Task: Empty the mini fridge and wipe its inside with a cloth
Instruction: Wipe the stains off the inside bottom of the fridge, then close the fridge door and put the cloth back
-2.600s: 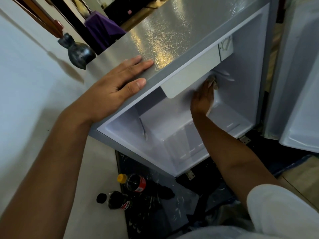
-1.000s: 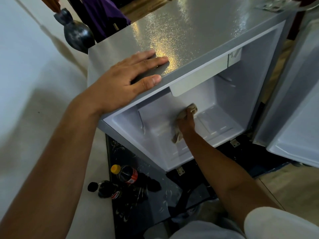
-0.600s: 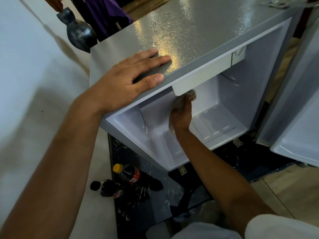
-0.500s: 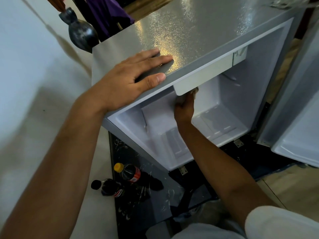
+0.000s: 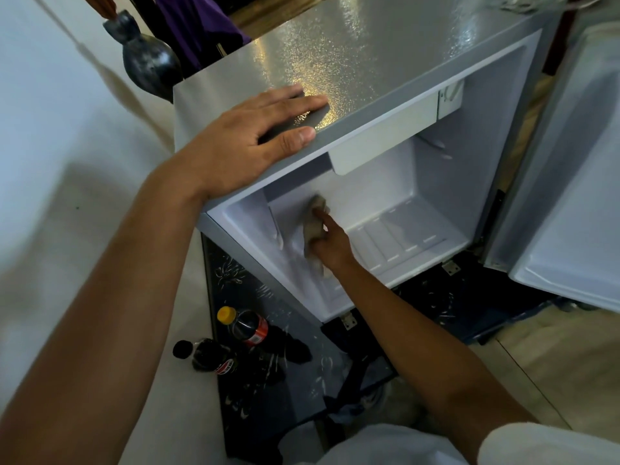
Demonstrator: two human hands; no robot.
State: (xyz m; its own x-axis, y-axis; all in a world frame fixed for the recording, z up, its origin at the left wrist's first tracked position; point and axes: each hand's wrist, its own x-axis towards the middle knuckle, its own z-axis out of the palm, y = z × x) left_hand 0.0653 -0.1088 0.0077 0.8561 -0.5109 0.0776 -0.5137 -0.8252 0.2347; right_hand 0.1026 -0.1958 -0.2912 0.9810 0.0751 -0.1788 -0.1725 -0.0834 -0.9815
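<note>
inside, right hand (image 5: 330, 245) clamped on cloth (image 5: 313, 226), pressed to mini fridge (image 5: 385, 182) back wall low left; unwiped floor lies just right; left hand (image 5: 248, 142) flat, fingers apart, on top.

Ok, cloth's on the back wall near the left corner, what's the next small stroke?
Probably sweep the cloth rightward along the back wall. The right hand presses it near the left corner, the fridge stands empty, and the left hand braces its top.
</note>
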